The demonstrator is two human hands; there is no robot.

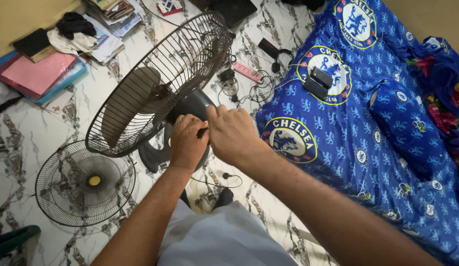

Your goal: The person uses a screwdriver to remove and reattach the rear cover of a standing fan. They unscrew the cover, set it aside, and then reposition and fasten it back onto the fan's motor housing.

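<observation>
Both hands, left hand [187, 143] and right hand [232, 133], clench the fan [160, 83], tight between bed edge [261, 123] and loose grille [84, 183].

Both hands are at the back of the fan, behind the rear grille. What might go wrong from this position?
1. The tilted dark wire rear grille leans over the detached round front grille on the floor; it might tip onto it.
2. The left hand and right hand crowd one small dark part, which may slip out.
3. Tangled black cables lie close behind and may snag.

The fan [160, 93] stands mid-floor, a loose grille [85, 183] near-left, the bed [387, 162] right, books [113, 15] far-left.
</observation>
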